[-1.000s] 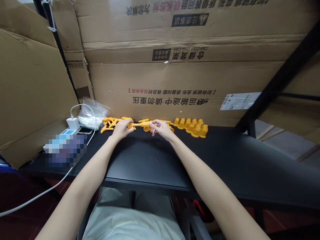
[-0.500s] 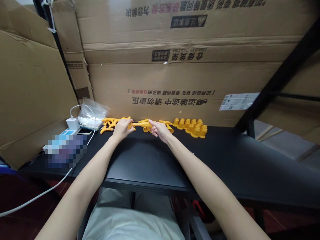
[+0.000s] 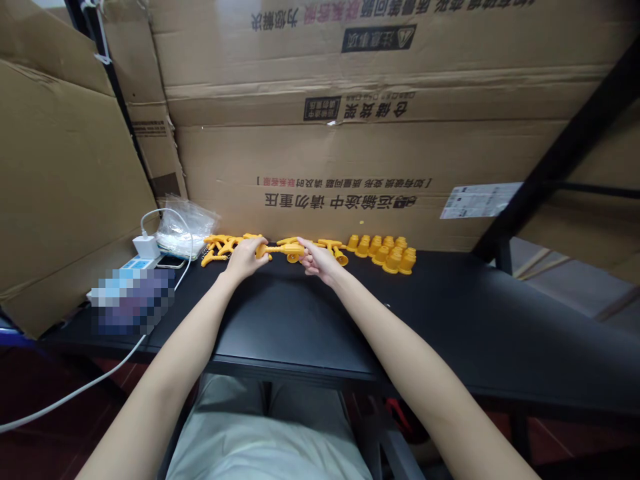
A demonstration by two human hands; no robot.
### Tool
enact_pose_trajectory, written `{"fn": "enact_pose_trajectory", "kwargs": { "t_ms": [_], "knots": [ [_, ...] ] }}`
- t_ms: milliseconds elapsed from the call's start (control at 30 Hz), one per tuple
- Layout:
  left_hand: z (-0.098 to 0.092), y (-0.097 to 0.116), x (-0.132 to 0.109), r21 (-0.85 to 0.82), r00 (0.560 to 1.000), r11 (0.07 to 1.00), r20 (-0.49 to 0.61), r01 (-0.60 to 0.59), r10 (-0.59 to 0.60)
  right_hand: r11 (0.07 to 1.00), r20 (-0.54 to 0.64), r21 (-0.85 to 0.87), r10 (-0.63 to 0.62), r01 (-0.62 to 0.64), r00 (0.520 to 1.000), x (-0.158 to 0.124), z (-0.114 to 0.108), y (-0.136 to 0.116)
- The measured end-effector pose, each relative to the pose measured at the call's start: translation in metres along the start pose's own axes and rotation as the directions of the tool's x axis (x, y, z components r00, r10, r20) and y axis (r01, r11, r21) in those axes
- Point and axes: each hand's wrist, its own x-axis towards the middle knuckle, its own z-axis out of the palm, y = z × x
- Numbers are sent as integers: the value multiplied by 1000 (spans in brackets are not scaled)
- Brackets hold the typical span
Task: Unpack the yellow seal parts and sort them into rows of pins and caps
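Note:
A yellow plastic part (image 3: pixel 281 249) with a ridged shaft is held level between both hands above the black table. My left hand (image 3: pixel 245 259) is closed around its left end. At its right end, my right hand (image 3: pixel 318 261) grips it between thumb and fingers, with the other fingers curled. Several yellow curved pieces (image 3: pixel 225 247) lie left of and behind my left hand. Behind my right hand are more yellow pieces (image 3: pixel 330 244), one with a round cup-like end. Several yellow stepped cups (image 3: pixel 393 257) stand grouped to the right.
Cardboard panels (image 3: pixel 310 153) rise behind and to the left of the black table (image 3: pixel 295 320). On the left are a plastic bag (image 3: pixel 183 230), a phone (image 3: pixel 171 263), a white charger (image 3: pixel 146 247) on a power strip, a white cable (image 3: pixel 113 370) and a blurred-out item (image 3: pixel 131 300).
Both hands keep their hold on the yellow part and have barely moved. The view has shifted very slightly.

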Motion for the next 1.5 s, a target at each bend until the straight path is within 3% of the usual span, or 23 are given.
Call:
{"fn": "enact_pose_trajectory", "kwargs": {
  "t_ms": [133, 900, 1500],
  "knots": [
    [-3, 2, -2, -51, 999, 998, 41, 28, -26, 996, -35, 44, 78, -77, 996, -2, 0, -2],
    [-6, 1, -4, -78, 994, 993, 63, 89, -84, 999, 38, 14, 41, -42, 998, -1, -8, 0],
    [-7, 3, -4, -68, 996, 995, 56, 74, -71, 998, 19, -5, 56, -56, 998, -2, -8, -1]
  ]
}}
